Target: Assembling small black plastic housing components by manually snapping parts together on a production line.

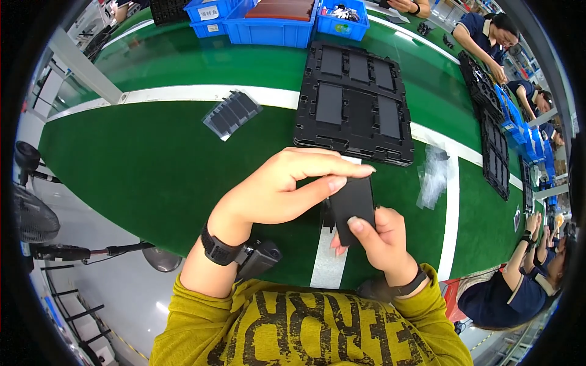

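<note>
Mustard-yellow long-sleeved shirt with dark lettering (pixel 317 329), worn by the person, at the lower edge.
Black wristbands (pixel 412 285), one on each wrist; the left carries a small black box-shaped device (pixel 259 257).
Right hand (pixel 381 241): closed on the work piece, thumb flat on its upper face by the near end, other fingers mostly hidden beneath.
Flat black rectangular piece (pixel 353 210): held above the table between both hands, near side of the black tray. Broad face up; long axis runs near to far, far end leaning slightly left.
Left hand (pixel 284 186): forefinger and thumb extended rightward over the far short end; whether they pinch or only press, cannot tell.
Green table surface (pixel 152 165) with white strips (pixel 329 265), one running under the piece.
Clear crumpled plastic films (pixel 433 177), to the right.
Dark strips on a clear sheet (pixel 232 114), to the left, lying slanted.
Black moulded plastic tray (pixel 351 146), beyond the hands; grey rectangular inserts (pixel 329 102) in its compartments, long axes near to far.
Blue plastic bins (pixel 271 33), behind the tray.
Co-workers in dark shirts (pixel 503 299), along the right.
</note>
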Action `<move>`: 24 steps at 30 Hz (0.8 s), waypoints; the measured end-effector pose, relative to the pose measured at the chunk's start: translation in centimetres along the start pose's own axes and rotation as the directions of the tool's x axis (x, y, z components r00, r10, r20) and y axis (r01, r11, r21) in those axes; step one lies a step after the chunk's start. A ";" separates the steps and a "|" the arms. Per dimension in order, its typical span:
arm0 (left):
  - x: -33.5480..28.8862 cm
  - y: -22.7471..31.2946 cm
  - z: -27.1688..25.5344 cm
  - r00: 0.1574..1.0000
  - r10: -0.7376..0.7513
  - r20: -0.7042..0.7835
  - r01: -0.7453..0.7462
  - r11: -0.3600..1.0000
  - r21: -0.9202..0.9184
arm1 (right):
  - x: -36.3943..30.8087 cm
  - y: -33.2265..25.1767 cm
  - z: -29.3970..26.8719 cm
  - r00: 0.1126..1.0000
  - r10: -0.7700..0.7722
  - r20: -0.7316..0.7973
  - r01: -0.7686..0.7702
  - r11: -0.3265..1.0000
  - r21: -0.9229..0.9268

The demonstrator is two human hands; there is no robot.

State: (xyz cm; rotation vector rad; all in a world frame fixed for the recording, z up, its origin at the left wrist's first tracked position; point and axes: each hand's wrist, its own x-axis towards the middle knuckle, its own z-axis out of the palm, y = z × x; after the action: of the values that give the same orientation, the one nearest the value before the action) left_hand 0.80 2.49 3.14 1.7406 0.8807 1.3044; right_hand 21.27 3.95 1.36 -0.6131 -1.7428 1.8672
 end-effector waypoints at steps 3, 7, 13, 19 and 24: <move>0.2 -0.1 1.7 0.973 -0.173 -0.150 0.116 0.937 -0.329 | 0.2 0.3 -0.1 0.988 -0.022 -0.152 0.045 0.987 0.152; 0.4 0.0 2.9 0.823 -0.547 0.153 0.558 0.726 -0.402 | 0.8 0.5 0.2 0.978 -0.044 -0.205 0.089 0.972 0.218; 0.4 -1.0 5.0 0.905 -0.392 -0.166 0.257 0.813 -0.522 | 0.7 1.3 -1.4 0.942 -0.165 -0.291 0.135 0.984 -0.120; -0.2 -1.2 5.8 0.871 -0.458 -0.179 0.330 0.814 -0.478 | 1.9 0.9 -1.5 0.668 -0.628 -0.399 0.385 0.751 -0.537; -0.4 -1.0 6.5 0.882 -0.418 -0.219 0.279 0.837 -0.471 | 1.8 1.3 -1.2 0.660 -0.686 -0.307 0.425 0.678 -0.600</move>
State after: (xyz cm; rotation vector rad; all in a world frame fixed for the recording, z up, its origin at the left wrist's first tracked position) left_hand 6.89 1.44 0.96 0.9847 0.9516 1.4103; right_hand 20.57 5.93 0.03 -0.5653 -1.7396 0.7185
